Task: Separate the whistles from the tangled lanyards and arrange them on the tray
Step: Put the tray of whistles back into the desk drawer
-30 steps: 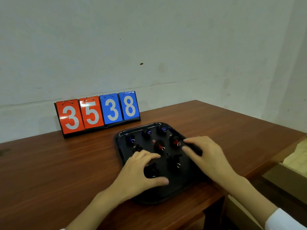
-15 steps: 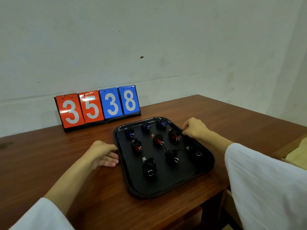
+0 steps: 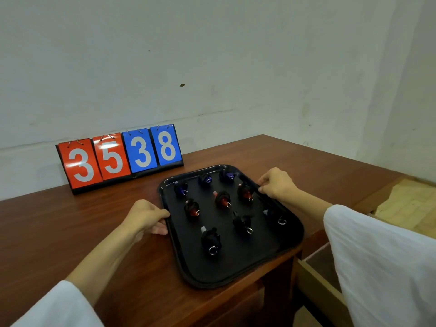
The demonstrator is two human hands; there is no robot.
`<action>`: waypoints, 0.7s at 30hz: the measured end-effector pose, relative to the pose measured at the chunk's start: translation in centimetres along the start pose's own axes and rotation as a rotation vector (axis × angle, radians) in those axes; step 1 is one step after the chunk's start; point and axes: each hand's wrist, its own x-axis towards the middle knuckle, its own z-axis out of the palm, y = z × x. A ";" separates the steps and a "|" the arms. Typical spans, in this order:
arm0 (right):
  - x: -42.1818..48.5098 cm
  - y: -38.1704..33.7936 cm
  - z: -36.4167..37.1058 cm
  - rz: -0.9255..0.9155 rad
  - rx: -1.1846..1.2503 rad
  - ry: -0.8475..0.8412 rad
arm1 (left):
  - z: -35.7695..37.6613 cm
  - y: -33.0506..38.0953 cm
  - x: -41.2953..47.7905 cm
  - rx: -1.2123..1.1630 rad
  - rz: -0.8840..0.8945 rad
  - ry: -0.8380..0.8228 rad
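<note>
Head view: nine whistles (image 3: 222, 199) sit in three rows on the tray (image 3: 236, 263), centre frame; left grip (image 3: 147, 217) and right grip (image 3: 274, 182) curl round its rims. Arranging looks done.

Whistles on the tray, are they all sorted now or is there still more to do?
Nearly finished, it looks. Done: the tray holds three rows, blue whistles farthest, red whistles in the middle, black whistles nearest. In hand: the left hand and the right hand each grip the tray's rim. Left: probably just straightening or moving the tray; no tangled pile shows.
</note>
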 end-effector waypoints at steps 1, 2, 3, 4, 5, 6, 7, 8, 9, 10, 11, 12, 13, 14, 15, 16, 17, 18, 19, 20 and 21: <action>-0.6 0.5 -0.8 -0.004 -0.004 0.002 | 0.4 0.4 -0.5 -0.003 0.012 -0.009; -1.3 1.2 -1.8 -0.008 -0.006 0.007 | 1.1 0.9 -1.2 -0.008 0.026 -0.021; -1.8 1.7 -2.6 -0.019 -0.009 0.009 | 1.7 1.3 -1.8 -0.022 0.038 -0.033; -2.3 2.2 -3.6 -0.024 -0.014 0.018 | 2.3 1.6 -2.5 -0.040 0.051 -0.047; -3.2 2.9 -4.9 -0.025 -0.027 0.032 | 3.4 2.0 -3.4 -0.064 0.059 -0.069; -3.7 3.6 -6.0 -0.021 -0.038 0.042 | 4.2 2.3 -4.1 -0.091 0.066 -0.089; -4.4 4.5 -7.2 -0.012 -0.051 0.053 | 5.4 2.5 -5.1 -0.116 0.072 -0.114; -5.0 5.4 -8.3 -0.004 -0.061 0.052 | 6.4 2.7 -5.8 -0.144 0.078 -0.135; -5.8 6.4 -9.5 0.004 -0.074 0.048 | 7.6 2.8 -6.8 -0.178 0.082 -0.158; -6.4 7.3 -10.5 0.010 -0.084 0.043 | 8.7 3.1 -7.6 -0.203 0.088 -0.179; -7.2 8.3 -11.5 0.024 -0.088 0.043 | 9.7 3.3 -8.4 -0.221 0.097 -0.203; -8.2 9.4 -12.7 0.040 -0.090 0.047 | 10.9 3.7 -9.3 -0.226 0.104 -0.235; -8.9 10.4 -13.6 0.059 -0.083 0.047 | 11.9 4.0 -10.0 -0.235 0.104 -0.264; -10.0 11.7 -14.8 0.088 -0.076 0.057 | 13.2 4.3 -10.9 -0.241 0.101 -0.302; -10.8 12.8 -15.8 0.110 -0.070 0.065 | 14.4 4.6 -11.7 -0.248 0.095 -0.338; -11.5 13.9 -16.7 0.129 -0.069 0.072 | 15.5 4.8 -12.4 -0.254 0.089 -0.375; -12.4 15.2 -17.8 0.141 -0.085 0.081 | 16.9 5.0 -13.2 -0.254 0.083 -0.418; -13.2 16.4 -18.8 0.149 -0.109 0.082 | 18.1 5.1 -13.9 -0.250 0.077 -0.452; -14.1 17.6 -19.7 0.161 -0.133 0.082 | 19.5 5.3 -14.6 -0.244 0.072 -0.489; -14.9 18.6 -20.4 0.175 -0.148 0.073 | 20.6 5.3 -15.3 -0.240 0.068 -0.519; -15.8 19.7 -21.1 0.197 -0.158 0.063 | 21.8 5.3 -16.0 -0.234 0.065 -0.550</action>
